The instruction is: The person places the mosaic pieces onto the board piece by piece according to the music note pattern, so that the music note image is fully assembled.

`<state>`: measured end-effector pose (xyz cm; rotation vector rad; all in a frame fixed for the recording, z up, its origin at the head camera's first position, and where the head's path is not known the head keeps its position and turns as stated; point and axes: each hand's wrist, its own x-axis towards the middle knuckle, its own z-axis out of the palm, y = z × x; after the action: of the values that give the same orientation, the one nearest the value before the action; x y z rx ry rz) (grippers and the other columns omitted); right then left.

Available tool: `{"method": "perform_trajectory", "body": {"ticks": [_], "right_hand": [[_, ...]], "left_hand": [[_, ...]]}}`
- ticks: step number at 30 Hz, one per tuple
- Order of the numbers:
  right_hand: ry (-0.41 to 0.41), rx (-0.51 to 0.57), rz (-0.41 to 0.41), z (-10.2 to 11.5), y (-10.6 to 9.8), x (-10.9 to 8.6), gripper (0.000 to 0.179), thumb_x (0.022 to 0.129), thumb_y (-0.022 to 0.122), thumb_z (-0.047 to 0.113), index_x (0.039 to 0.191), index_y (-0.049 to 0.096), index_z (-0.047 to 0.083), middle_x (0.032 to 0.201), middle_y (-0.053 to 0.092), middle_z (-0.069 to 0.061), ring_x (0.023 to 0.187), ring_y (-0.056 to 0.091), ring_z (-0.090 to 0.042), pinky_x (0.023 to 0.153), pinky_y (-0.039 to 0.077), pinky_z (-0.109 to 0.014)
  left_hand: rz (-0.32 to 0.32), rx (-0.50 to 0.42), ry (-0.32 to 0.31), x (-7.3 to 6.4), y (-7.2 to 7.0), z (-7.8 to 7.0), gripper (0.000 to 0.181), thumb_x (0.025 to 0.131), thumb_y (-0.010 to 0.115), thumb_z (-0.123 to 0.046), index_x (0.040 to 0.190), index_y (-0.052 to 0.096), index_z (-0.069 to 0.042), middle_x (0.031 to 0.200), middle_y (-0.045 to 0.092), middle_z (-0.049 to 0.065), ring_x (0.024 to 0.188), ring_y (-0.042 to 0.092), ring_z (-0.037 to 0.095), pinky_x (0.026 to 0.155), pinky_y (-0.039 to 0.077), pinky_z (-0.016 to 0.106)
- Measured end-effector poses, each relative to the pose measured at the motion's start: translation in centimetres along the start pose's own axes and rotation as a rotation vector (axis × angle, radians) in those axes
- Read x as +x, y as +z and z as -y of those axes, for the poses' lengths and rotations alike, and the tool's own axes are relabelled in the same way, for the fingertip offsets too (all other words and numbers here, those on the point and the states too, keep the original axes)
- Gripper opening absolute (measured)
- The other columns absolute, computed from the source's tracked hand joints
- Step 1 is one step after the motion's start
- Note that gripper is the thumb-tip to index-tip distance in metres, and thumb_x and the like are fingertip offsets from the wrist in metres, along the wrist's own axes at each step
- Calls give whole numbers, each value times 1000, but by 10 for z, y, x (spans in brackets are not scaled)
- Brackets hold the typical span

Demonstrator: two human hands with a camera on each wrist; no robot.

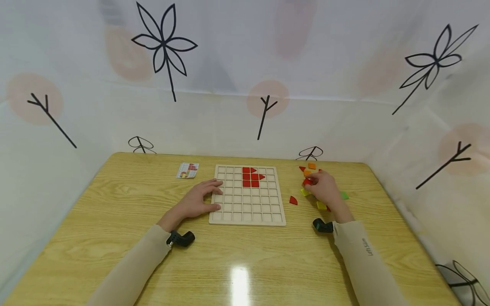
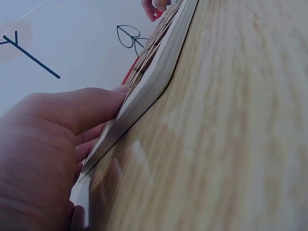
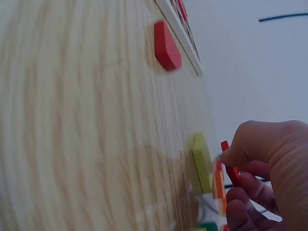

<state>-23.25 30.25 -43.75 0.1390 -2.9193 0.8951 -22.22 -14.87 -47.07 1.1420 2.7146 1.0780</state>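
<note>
Two hands point(image 1: 196, 199) point(image 1: 325, 188) apart, board point(image 1: 246, 208) edge touched, piece point(image 3: 233, 175) pinched

Your wood-grain tabletop point(image 1: 291, 255) bears a gridded board point(image 1: 249, 204), a printed card point(image 1: 188, 170) to its left, and red, orange, yellow and green tiles point(image 1: 293, 200) to its right.

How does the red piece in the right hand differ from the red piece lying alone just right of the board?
The held red piece is pinched by the right hand; the loose red piece lies untouched on the table. The held red piece is among the scattered pieces; the loose red piece lies nearer the board. Both are red.
</note>
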Motion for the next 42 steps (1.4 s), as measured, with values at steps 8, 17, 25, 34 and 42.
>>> {"method": "perform_trajectory", "body": {"ticks": [8,17,25,34,42], "right_hand": [[-81,-11,-1,24,15,3,35,85,72,13,116,70,-3,100,56,-16,86,54,-29,70,46,-36],[-160,59,37,52,31,8,34,85,72,10,117,71,-2,101,58,-13,89,57,-28,75,50,-40],[-195,95,78,67,48,14,36,82,72,8,118,71,1,100,58,-11,86,56,-26,75,50,-39],[-215,99,103,81,58,18,34,83,70,7,117,72,4,101,60,-9,86,56,-24,75,50,-38],[-239,54,148,83,60,19,28,87,71,8,115,73,5,101,59,-7,86,55,-22,76,51,-37]], "left_hand": [[2,5,-11,0,-1,0,38,90,75,-31,121,67,-10,153,45,6,146,30,28,116,26,53],[1,5,-14,0,-2,0,38,90,75,-31,121,67,-11,153,44,6,146,30,28,116,25,54],[4,4,-7,0,-2,0,38,90,74,-32,121,67,-10,153,44,7,146,30,29,116,25,55],[3,7,-4,0,-1,0,38,90,74,-32,121,67,-10,153,44,7,146,30,29,116,26,55],[2,6,-9,0,-1,-2,39,90,74,-32,121,67,-9,153,44,8,146,30,30,116,25,55]]}}
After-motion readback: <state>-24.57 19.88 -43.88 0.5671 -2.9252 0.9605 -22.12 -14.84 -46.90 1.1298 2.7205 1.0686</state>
